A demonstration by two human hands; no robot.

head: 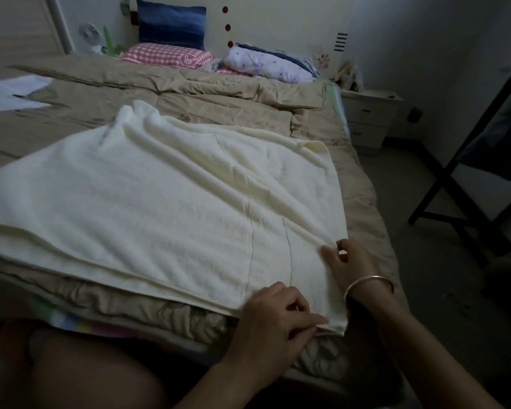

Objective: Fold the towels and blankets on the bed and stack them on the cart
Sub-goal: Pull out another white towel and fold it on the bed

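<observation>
Cloth, white and crumpled (9,91), lies at the far left of the bed on a tan quilt (189,95). A cream towel (160,196) is spread across the near part of the quilt, doubled over so that its layered edges run along the near side. At the head of the bed a blue cushion (171,23) stands above a pink checked pillow (165,56), with a floral pillow (266,64) beside them. The left hand (275,320), fingers curled, pinches the towel's near right corner between thumb and forefinger. Just beyond it the right hand (348,261), a gold bangle (369,283) on its wrist, pinches the towel's right edge with thumb and fingertip. A white bedside cabinet (366,116) stands past the bed, and a black cross-legged frame (455,187) stands on the floor at the far right.
</observation>
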